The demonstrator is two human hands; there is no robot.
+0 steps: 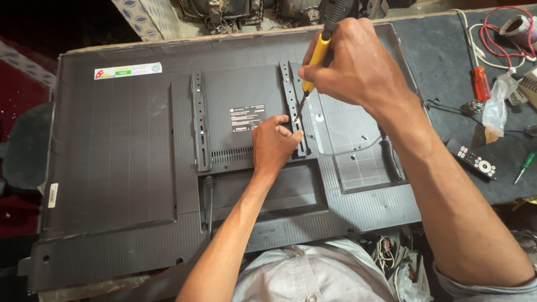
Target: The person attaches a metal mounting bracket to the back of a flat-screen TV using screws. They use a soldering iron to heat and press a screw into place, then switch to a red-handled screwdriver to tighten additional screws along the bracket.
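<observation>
Left hand [275, 140] sits nearest, fingers [291, 134] curled down and pinched on the lower part of the right mounting bracket [292, 106], right at the screw spot, holding it steady; can't see a loose screw under them. Just above those fingers, the tip of the yellow-handled screwdriver [318, 56] meets the bracket. Right hand [355, 67] is wrapped tight around the handle, shaft tilted down-left toward the left fingertips. Bracket is a thin stamped metal strip: stiff, light, hard edges, probably slick; best held by its long edges low down, clear of the driver tip. It lies on the flat-panel TV back cover [128, 168], face down across the worktop [447, 84]. Cover looks like thin ribbed plastic: flexes under load, and the panel beneath is fragile, so I'd keep the push down the screw axis and not lean on it. Left of the left fingers, well apart, stands the second bracket [198, 120], parallel. Between them a white-on-black label [246, 118]. Right of the fingers, a recessed panel with small loose screws [363, 137] and a black cable [391, 159], easy to knock. Further right, off the TV: black remote [474, 160], green-handled screwdriver [526, 165], clear plastic bag [495, 106], red-handled screwdriver [480, 81], red and white wires [498, 39]. Right forearm crosses over that panel and hides part of it.
</observation>
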